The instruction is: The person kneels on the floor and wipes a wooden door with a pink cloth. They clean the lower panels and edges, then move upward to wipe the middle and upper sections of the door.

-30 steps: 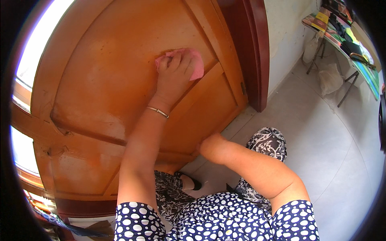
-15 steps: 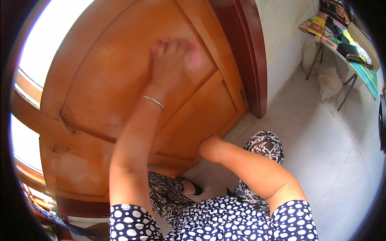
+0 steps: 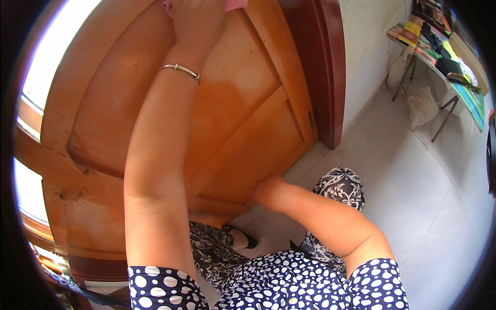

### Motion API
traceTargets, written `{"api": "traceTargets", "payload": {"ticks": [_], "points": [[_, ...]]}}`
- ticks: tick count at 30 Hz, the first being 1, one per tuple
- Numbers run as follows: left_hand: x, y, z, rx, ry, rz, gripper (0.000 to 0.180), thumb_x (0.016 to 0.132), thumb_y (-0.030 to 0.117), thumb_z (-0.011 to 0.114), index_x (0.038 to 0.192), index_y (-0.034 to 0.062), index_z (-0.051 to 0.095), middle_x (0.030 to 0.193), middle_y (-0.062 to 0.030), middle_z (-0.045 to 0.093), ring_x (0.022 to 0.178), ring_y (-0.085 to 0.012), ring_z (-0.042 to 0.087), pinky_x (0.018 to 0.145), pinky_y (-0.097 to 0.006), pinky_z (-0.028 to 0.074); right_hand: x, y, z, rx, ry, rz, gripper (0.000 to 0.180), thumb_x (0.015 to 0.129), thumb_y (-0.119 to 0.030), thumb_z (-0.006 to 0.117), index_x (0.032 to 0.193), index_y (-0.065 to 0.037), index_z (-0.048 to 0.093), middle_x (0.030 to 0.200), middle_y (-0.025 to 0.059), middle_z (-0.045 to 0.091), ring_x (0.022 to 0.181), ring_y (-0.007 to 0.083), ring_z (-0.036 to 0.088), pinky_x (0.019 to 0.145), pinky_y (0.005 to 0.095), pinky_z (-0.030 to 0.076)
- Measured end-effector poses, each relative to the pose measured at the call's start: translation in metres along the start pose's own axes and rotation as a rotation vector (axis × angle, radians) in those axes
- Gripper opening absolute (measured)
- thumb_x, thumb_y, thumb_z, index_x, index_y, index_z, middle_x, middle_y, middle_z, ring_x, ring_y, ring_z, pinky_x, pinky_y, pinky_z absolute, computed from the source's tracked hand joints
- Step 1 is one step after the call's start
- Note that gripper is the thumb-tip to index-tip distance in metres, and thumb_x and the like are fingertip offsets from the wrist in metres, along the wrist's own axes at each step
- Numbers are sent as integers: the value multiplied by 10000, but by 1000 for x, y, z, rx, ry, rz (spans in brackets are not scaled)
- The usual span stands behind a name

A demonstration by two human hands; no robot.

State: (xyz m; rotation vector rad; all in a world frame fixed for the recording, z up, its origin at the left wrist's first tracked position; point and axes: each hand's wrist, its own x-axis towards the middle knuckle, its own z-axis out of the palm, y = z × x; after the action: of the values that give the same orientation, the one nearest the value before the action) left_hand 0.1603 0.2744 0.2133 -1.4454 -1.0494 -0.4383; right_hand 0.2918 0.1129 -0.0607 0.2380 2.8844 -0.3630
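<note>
Left hand (image 3: 199,23) over pink cloth (image 3: 236,4) on door (image 3: 248,139).
Cloth shows left and right; finger grip: cannot tell. Right hand (image 3: 270,193): likewise.

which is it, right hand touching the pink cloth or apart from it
Apart: the head view shows the right hand low down, the pink cloth at the top edge, with bare door between.
</note>
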Motion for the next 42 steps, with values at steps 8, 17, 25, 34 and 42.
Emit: {"api": "traceTargets", "payload": {"ticks": [8, 17, 25, 34, 42], "points": [[-50, 36, 6, -17, -222, 188, 400, 798, 99, 611, 1198, 99, 606, 1129, -85, 615, 1072, -282, 535, 846, -467, 420, 2, -3, 20, -18, 105, 10, 243, 820, -134, 644, 1041, -121, 744, 1112, 80, 713, 1038, 259, 669, 798, 438, 498], [-127, 84, 25, -232, -337, 209, 415, 744, 54, 645, 1157, 99, 646, 1159, -25, 628, 1177, -228, 525, 895, -433, 388, 10, -7, 38, 8, 129, -57, 241, 807, -131, 676, 1038, -132, 746, 1092, 69, 711, 1023, 258, 668, 779, 430, 503], [-169, 122, 31, -303, -449, 293, 294, 785, 130, 619, 1070, 80, 675, 1127, -31, 636, 1167, -211, 530, 927, -400, 378, -6, -8, 13, -8, 89, -74, 254, 802, -136, 691, 1050, -105, 736, 1104, 72, 713, 1028, 269, 670, 777, 416, 511], [-147, 118, 18, -204, -569, 334, 297, 762, 130, 624, 1053, 124, 682, 1062, 1, 630, 1100, -206, 538, 911, -406, 407, -8, 7, -16, 10, -35, -23, 366, 846, -107, 577, 1207, -111, 636, 1156, 120, 678, 1054, 289, 660, 848, 408, 526], [-42, 6, -10, 8, -111, 343, 342, 713, 183, 663, 1047, 110, 645, 1084, -17, 628, 1034, -212, 532, 872, -430, 399, -4, 12, -10, 97, -6, -25, 352, 847, -154, 606, 1188, -69, 627, 1102, 145, 687, 1020, 315, 665, 851, 431, 523]]}}
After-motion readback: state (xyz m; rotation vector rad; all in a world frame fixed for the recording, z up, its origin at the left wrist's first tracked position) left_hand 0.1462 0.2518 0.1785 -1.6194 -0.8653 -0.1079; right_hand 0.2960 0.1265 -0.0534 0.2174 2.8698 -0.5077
